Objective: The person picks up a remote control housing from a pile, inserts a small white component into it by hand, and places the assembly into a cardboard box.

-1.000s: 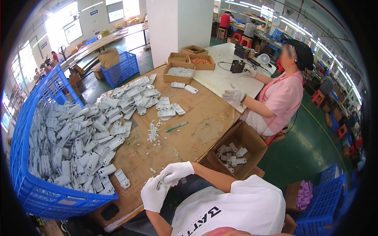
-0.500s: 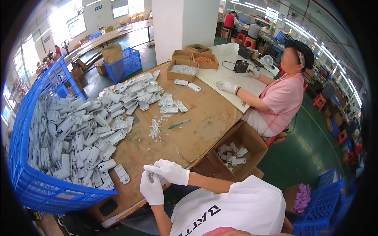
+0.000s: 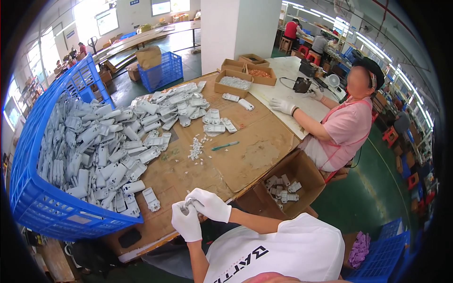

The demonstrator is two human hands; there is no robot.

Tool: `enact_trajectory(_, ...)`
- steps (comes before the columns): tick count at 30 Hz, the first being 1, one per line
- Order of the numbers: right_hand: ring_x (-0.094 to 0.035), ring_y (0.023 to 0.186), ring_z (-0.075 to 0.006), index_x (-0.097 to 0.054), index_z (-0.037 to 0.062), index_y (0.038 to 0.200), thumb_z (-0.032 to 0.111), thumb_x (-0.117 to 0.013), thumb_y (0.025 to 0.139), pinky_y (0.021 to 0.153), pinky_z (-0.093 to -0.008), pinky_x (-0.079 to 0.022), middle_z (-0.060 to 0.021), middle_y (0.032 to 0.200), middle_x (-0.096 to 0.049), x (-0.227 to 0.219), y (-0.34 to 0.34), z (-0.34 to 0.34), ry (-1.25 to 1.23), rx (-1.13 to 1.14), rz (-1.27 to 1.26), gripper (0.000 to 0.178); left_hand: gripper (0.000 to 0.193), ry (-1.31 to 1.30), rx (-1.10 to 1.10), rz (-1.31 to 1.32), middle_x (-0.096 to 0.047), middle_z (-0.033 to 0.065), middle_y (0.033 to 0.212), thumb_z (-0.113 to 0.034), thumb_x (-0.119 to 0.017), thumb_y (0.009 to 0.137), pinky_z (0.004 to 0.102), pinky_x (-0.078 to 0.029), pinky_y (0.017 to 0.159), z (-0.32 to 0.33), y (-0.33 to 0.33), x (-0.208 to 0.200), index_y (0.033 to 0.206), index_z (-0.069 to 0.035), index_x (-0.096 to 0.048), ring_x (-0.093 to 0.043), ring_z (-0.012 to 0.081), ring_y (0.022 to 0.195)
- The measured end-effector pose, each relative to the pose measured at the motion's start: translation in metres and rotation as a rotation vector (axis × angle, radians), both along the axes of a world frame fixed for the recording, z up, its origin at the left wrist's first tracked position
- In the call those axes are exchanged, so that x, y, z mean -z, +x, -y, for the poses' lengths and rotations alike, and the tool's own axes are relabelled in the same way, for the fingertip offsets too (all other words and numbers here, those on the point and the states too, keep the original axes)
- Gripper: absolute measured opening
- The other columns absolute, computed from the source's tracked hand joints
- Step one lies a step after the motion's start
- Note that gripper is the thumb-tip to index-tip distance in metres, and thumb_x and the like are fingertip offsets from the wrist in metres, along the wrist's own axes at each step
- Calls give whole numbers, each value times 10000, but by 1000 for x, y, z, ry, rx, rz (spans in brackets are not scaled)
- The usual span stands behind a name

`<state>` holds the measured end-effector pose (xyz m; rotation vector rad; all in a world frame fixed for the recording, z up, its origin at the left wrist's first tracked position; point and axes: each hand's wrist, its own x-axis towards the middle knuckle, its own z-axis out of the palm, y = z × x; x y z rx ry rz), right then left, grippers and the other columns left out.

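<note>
Both my hands, in white gloves, are brought together at the table's near edge. My left hand (image 3: 187, 222) is closed, with its fingers curled round a small light grey piece (image 3: 187, 203). My right hand (image 3: 211, 204) is closed on the same piece from the other side. The gloves cover most of it, so its exact kind cannot be made out. Just left of my hands lies one open white plastic casing (image 3: 151, 199). Beyond them on the cardboard top are a scatter of tiny white parts (image 3: 196, 147) and a teal pen-like tool (image 3: 225, 146).
A blue crate (image 3: 89, 218) at the left spills a heap of white casings (image 3: 111, 141) onto the table. Small-part boxes (image 3: 233, 85) stand at the back. At right, a co-worker (image 3: 344, 122) sits beside a carton (image 3: 309, 181) holding more casings.
My view has swung slightly left, so the table appears shifted right. My fingers have shifted a little round the grey piece, and both hands remain together.
</note>
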<state>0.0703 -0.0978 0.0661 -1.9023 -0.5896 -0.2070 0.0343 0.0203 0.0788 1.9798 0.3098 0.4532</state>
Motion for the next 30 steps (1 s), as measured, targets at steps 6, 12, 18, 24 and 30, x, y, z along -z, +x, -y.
enact_trajectory(6,-635,866,-329,-643,58,980,20,-607,837,773,-373,-515,-128,925,-614,0,-1,-5,-13,-28,49,153,100,-143,28,10,-576,45,694,-47,-670,838,292,-462,638,-9,-4,8,834,-9,-577,-518,107,668)
enact_trajectory(12,-640,804,-309,-675,68,958,39,-641,813,724,-368,-512,-121,861,-612,-2,-3,4,-35,-12,-18,152,126,-156,39,-29,-611,92,683,-72,-697,792,327,-476,607,-7,-5,11,823,-18,-588,-575,158,625)
enact_trajectory(18,-625,720,-235,-678,63,948,24,-630,829,667,-326,-493,-111,825,-606,-14,8,6,-12,-73,-55,134,118,-99,33,27,-618,109,686,-84,-693,798,336,-484,614,-8,0,7,820,-24,-594,-608,208,624)
enact_trajectory(24,-597,688,-179,-648,36,901,16,-600,807,653,-299,-482,-105,778,-609,-15,2,1,43,-14,-193,107,105,-78,69,-8,-632,103,699,-64,-690,796,327,-496,633,-12,-3,-2,831,-23,-601,-629,196,645)
enact_trajectory(30,-567,744,-108,-610,-10,910,18,-536,818,694,-289,-490,-78,784,-621,10,27,3,342,79,-280,122,350,-22,243,87,-680,161,1045,-74,-705,788,350,-526,851,-7,16,-3,1131,-23,-657,-677,277,965)
